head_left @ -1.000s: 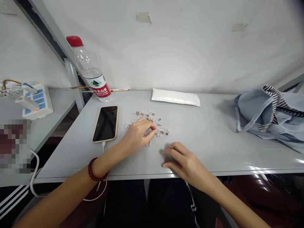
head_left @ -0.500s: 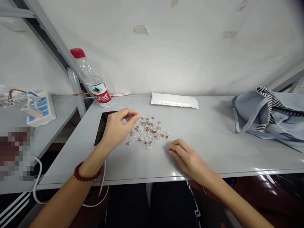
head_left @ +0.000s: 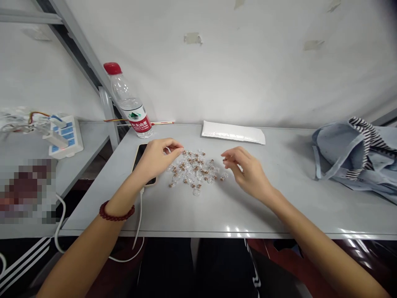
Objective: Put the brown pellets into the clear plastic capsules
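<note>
Several tiny clear bottles with brown stoppers [head_left: 198,169] lie in a loose pile on the grey table [head_left: 198,215]. At the pile's upper left edge, my left hand [head_left: 159,157] has thumb and forefinger pinched together; whatever is between them is too small to name. My right hand [head_left: 245,167] is raised just right of the pile, fingers curled toward the thumb, with a small brown bit at the fingertips that I cannot make out. Partly under my left hand and wrist lies a phone [head_left: 151,181] with a white cable.
A water bottle with a red cap [head_left: 113,68] stands at the back left. A white padded packet [head_left: 233,132] lies near the wall. On the right rests a blue cloth bag [head_left: 336,151]. A power strip [head_left: 70,138] with plugs sits at the far left.
My right hand has moved up and away from the table's front, to beside the pile. My left hand has stayed at the pile's edge. The view has shifted slightly.
</note>
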`<state>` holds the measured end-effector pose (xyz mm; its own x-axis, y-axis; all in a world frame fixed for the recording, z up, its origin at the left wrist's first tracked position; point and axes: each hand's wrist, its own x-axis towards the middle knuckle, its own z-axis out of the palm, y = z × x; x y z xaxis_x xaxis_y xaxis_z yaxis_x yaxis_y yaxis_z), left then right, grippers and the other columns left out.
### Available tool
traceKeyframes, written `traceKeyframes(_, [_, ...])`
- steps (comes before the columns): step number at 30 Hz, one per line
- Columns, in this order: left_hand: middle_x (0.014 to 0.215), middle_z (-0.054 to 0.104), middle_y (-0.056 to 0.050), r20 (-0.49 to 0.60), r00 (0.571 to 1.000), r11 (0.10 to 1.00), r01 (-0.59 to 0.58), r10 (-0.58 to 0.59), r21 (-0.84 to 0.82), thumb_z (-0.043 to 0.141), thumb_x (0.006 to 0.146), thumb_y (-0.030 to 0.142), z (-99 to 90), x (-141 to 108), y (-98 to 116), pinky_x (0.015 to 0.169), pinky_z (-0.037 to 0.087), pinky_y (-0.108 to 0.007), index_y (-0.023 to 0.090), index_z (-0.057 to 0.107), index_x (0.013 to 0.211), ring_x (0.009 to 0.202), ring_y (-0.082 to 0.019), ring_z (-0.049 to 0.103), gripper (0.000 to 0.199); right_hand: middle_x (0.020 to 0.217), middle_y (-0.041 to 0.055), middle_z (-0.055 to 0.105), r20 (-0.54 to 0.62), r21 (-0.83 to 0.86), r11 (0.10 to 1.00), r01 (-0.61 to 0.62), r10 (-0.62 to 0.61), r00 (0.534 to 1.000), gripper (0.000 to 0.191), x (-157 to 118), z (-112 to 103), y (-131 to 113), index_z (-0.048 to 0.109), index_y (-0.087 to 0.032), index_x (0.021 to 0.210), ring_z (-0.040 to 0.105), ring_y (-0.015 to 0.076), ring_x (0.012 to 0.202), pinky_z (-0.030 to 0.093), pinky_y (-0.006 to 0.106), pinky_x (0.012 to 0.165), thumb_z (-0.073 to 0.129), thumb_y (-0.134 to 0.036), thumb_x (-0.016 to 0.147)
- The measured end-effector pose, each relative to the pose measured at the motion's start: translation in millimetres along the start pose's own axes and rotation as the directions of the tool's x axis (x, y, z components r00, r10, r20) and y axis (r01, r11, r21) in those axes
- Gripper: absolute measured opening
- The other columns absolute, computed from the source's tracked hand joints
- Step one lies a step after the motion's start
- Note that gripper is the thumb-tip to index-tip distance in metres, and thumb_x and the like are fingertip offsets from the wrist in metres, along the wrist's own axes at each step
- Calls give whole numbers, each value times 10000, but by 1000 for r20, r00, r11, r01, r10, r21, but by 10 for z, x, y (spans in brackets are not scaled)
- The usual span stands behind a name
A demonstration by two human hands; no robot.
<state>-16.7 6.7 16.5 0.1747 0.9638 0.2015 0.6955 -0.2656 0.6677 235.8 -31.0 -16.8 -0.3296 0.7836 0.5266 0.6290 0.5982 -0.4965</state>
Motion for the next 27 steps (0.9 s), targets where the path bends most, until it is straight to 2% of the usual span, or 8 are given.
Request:
traceKeyframes(2, [810, 704, -19, 14, 1000, 1000, -2, 1, 31, 580, 802, 319, -56, 28, -14, 667, 436, -271, 175, 696, 816, 703, -158, 570, 185, 916, 62, 587, -2, 24, 998, -58, 58, 998, 137, 95, -6, 55, 526, -192, 951, 606, 132, 651, 494, 299, 620, 425, -116, 897])
traceKeyframes(4, [806, 704, -18, 84, 996, 998, -23, 17, 66, 567, 805, 312, -89, 27, -41, 661, 434, -270, 175, 695, 812, 705, -160, 573, 187, 926, 63, 591, 9, 34, 994, -104, 103, 995, 103, 141, -3, 105, 528, -189, 906, 598, 121, 617, 484, 295, 603, 436, -142, 897])
traceKeyframes(7, [778, 700, -19, 197, 978, 989, -95, 72, 113, 544, 814, 295, -93, -46, -122, 677, 440, -267, 174, 696, 809, 716, -162, 583, 194, 869, 55, 602, 24, 32, 990, -138, 137, 990, 102, 113, 24, 152, 543, -188, 870, 591, 130, 616, 463, 287, 578, 447, -170, 896])
traceKeyframes(9, [787, 699, -28, 223, 969, 980, -137, 103, 144, 530, 822, 288, -80, -135, -192, 703, 451, -269, 168, 693, 810, 732, -166, 591, 202, 818, 46, 604, 20, 38, 989, -146, 145, 989, 118, 67, 46, 160, 559, -190, 861, 583, 136, 615, 451, 283, 563, 448, -169, 894])
traceKeyframes(14, [860, 693, -39, 224, 962, 964, -198, 157, 177, 509, 851, 279, -33, -374, -332, 765, 471, -300, 184, 678, 847, 810, -185, 598, 194, 829, 55, 612, -3, 130, 990, -61, 62, 998, 143, 45, 116, 89, 587, -196, 885, 602, 164, 706, 476, 315, 629, 449, -162, 905])
traceKeyframes(18, [953, 670, -47, 252, 941, 953, -265, 223, 146, 516, 857, 241, 82, -472, -387, 801, 478, -319, 193, 658, 925, 894, -193, 594, 165, 879, 66, 606, 103, 160, 986, 41, -58, 993, 180, 71, 192, 16, 606, -203, 922, 585, 182, 802, 482, 347, 712, 434, -154, 916])
traceKeyframes(22, [988, 653, -57, 246, 926, 939, -322, 286, 123, 504, 871, 215, 187, -499, -373, 836, 474, -326, 179, 636, 992, 941, -194, 592, 182, 899, 77, 597, 181, 163, 987, -10, -20, 983, 204, 47, 200, 32, 612, -192, 917, 577, 176, 794, 476, 340, 712, 420, -125, 911])
traceKeyframes(27, [966, 653, -56, 231, 917, 925, -359, 325, 121, 493, 890, 239, 159, -464, -319, 836, 469, -325, 172, 638, 969, 930, -191, 584, 178, 888, 63, 600, 188, 161, 985, -57, 26, 982, 174, 23, 108, 120, 613, -193, 900, 573, 169, 799, 463, 329, 728, 449, -134, 909])
